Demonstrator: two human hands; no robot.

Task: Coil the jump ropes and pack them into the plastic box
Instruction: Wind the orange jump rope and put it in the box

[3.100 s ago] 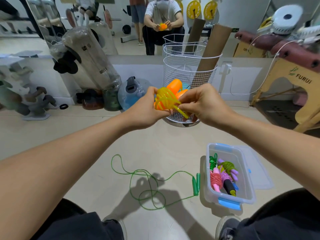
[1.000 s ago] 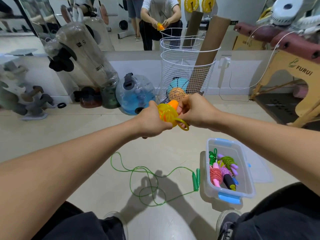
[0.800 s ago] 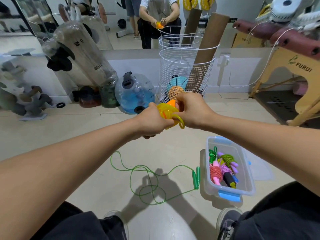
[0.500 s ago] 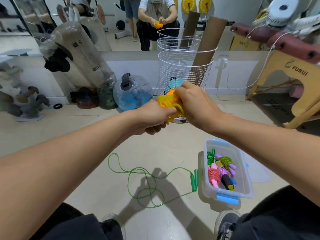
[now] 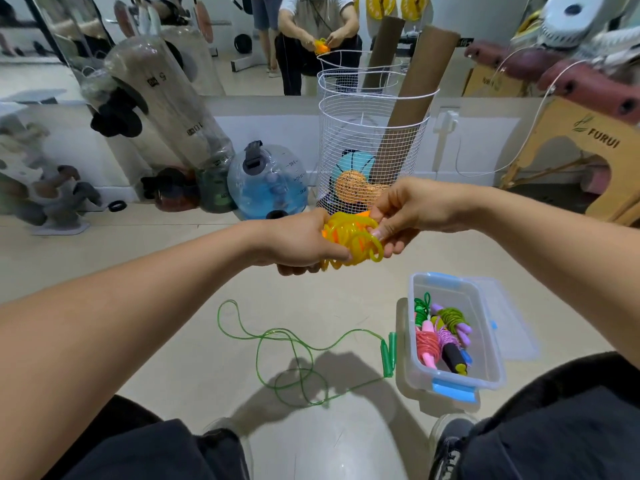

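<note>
While both arms reach forward at chest height, the left hand (image 5: pixel 298 240) grips a coiled yellow jump rope (image 5: pixel 353 242) from the left side, fingers curled under the bundle. Right hand (image 5: pixel 401 209) pinches the coil from the right; a thumbnail shows against the outer loops. Orange handles (image 5: pixel 363 214) of this rope peek out at the top and left edge of the coil. Bundle held in the air, well above the floor.

Plastic box (image 5: pixel 483 344) sits open on the floor at lower right, blue latch on its near end. Inside: several coiled ropes (image 5: pixel 438 332) in green, pink, red and purple, lying together in the left half. Clear lid (image 5: pixel 512 327) lies flat on the floor, touching the box on its right side.

Green jump rope (image 5: pixel 294 355) lies uncoiled in loose loops on the floor; its two green handles (image 5: pixel 388 351) lie side by side just left of the box.

Behind the hands: white wire basket (image 5: pixel 367 147) with a cardboard tube (image 5: pixel 412 98) leaning in it and balls at the bottom. Blue water jug (image 5: pixel 270 181) stands left of the basket. Mirror (image 5: pixel 242 36) along the wall.
</note>
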